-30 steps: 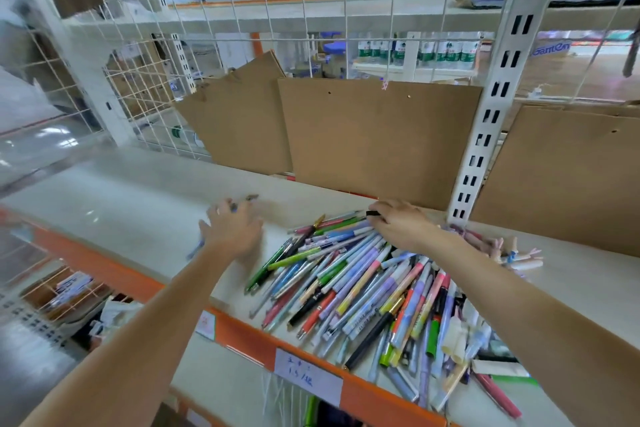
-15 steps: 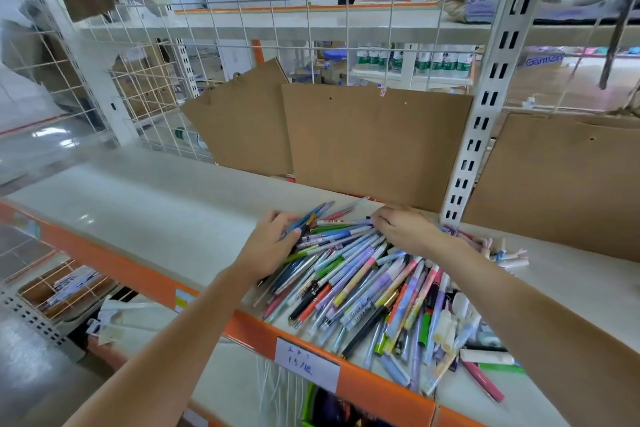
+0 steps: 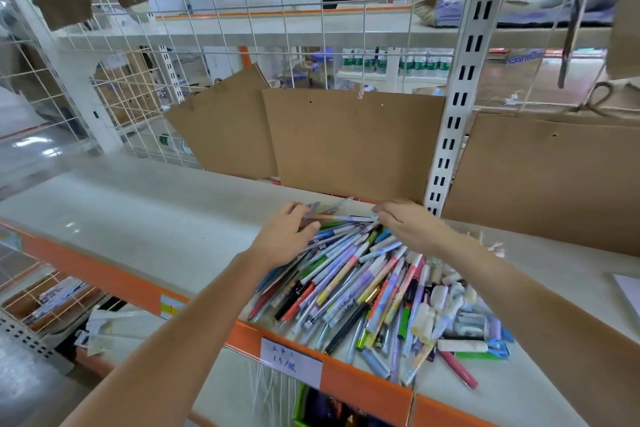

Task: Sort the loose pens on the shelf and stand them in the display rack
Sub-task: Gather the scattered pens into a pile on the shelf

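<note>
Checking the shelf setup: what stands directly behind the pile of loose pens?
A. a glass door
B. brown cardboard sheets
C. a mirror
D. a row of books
B: flat brown cardboard sheets lean against the white wire grid behind the pile of loose colourful pens.

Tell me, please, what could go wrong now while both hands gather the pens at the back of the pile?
1. Pens at the front of the pile reach the shelf's orange edge; pulling may push some off.
2. The left hand holds several pens loosely; one may slip.
3. The right hand works near the cardboard sheet, which could be knocked.
</note>
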